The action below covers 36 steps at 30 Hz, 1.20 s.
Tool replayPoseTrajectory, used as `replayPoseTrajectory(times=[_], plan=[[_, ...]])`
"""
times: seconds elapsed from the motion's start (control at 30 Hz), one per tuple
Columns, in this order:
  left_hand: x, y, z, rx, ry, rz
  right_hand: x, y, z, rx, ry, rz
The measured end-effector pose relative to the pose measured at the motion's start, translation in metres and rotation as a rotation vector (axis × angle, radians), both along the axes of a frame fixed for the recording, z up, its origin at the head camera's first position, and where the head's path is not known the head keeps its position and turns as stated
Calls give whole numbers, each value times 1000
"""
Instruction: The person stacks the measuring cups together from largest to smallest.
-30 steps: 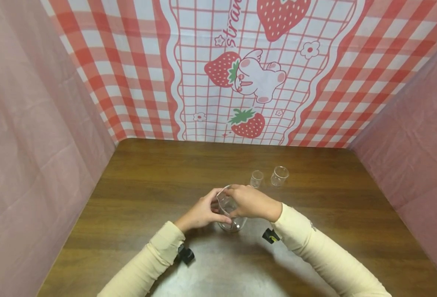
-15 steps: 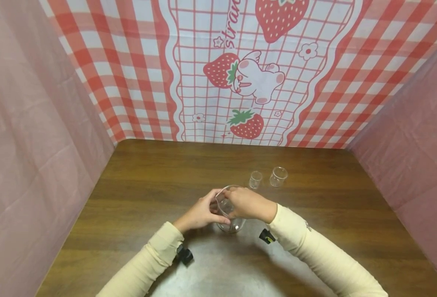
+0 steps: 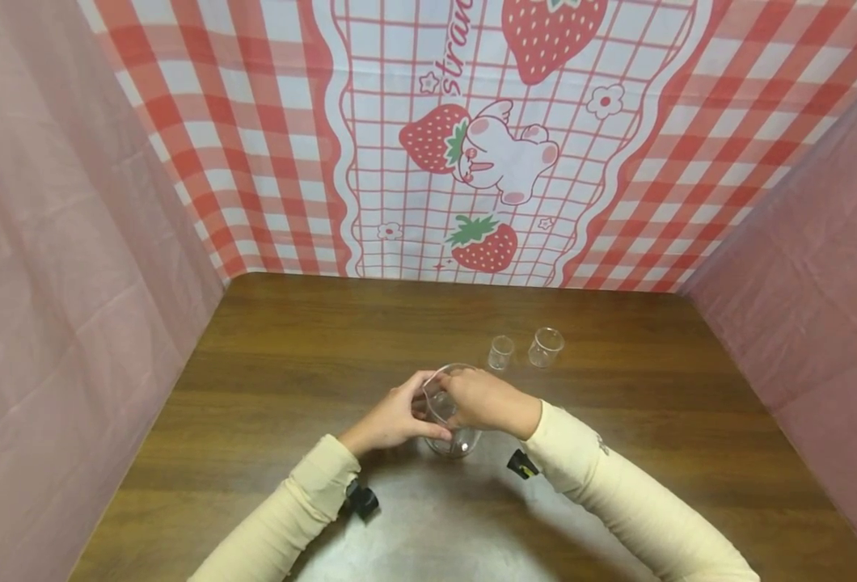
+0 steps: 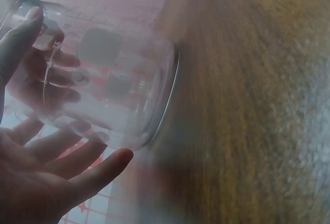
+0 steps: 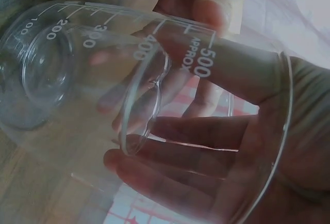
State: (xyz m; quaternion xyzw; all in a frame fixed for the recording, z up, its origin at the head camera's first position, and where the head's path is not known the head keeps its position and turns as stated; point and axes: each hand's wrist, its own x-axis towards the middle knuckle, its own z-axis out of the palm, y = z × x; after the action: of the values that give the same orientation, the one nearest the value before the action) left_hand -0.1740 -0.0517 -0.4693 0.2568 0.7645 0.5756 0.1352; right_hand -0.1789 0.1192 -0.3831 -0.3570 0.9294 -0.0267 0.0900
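Observation:
A large clear glass beaker with white volume marks stands at the table's middle, also plain in the right wrist view. My left hand grips it from outside, thumb on the near side, fingers round the far side. Inside it sits a smaller glass beaker, its rim about halfway up the large one. My right hand reaches in over the large rim. Its fingers and thumb hold the small beaker near the rim. From the head view, the right hand hides much of the inside.
Two more small glass beakers stand behind and to the right: a tiny one and a somewhat bigger one. All are on a brown wooden table. A strawberry-print cloth hangs at the back, pink cloths at both sides.
My right hand has shifted slightly left and a little deeper into the large beaker, then held nearly still. The left hand and the other beakers have stayed in place.

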Motion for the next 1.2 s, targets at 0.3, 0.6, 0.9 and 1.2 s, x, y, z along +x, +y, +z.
replayPoseTrajectory(times=[0.3, 0.6, 0.9, 1.2], plan=[[1, 1, 2, -4, -34, 8, 2, 11, -1, -97, 137, 124], [5, -2, 0, 17, -31, 1, 5, 15, 3, -195, 118, 150], [0, 3, 4, 30, -13, -13, 1, 24, 10, -296, 177, 134], [2, 2, 2, 32, -19, -13, 0, 26, 16, -369, 253, 223]])
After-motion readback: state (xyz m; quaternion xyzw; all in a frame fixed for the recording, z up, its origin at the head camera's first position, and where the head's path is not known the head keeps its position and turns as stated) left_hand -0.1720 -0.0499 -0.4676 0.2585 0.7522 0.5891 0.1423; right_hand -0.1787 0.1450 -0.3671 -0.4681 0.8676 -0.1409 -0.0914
